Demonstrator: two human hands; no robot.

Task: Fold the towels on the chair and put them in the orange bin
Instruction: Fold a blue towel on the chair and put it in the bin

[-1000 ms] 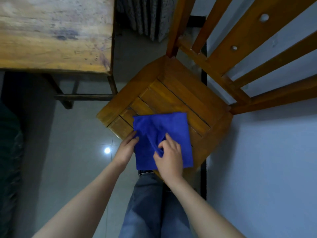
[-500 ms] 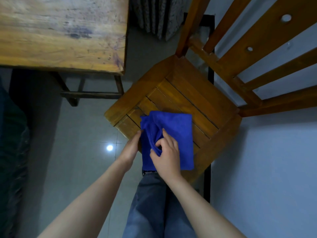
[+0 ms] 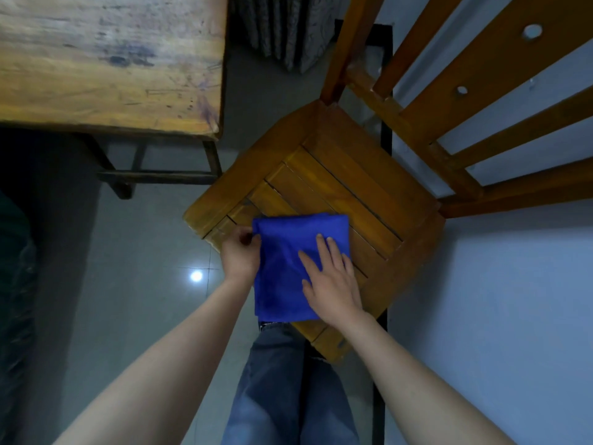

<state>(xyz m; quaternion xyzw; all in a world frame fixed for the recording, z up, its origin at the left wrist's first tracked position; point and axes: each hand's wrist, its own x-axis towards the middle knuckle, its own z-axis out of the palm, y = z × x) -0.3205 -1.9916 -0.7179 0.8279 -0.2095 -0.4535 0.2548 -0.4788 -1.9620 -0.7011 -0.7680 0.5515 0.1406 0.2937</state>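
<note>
A blue towel (image 3: 288,252) lies folded into a narrow rectangle on the near corner of the wooden chair seat (image 3: 346,187). My left hand (image 3: 240,255) pinches the towel's upper left edge between thumb and fingers. My right hand (image 3: 330,277) rests flat on the towel's right half, fingers spread and pressing down. The towel's near end hangs slightly past the seat's front edge. No orange bin is in view.
A worn wooden table (image 3: 106,59) stands at the upper left, its leg close to the chair's left corner. The chair's slatted back (image 3: 465,101) rises at the upper right against a pale wall. Grey tiled floor (image 3: 144,268) and my jeans (image 3: 288,380) lie below.
The towel's left part was lifted and folded over to the right, making it narrower. My right hand let go of the fabric and now lies flat on top.
</note>
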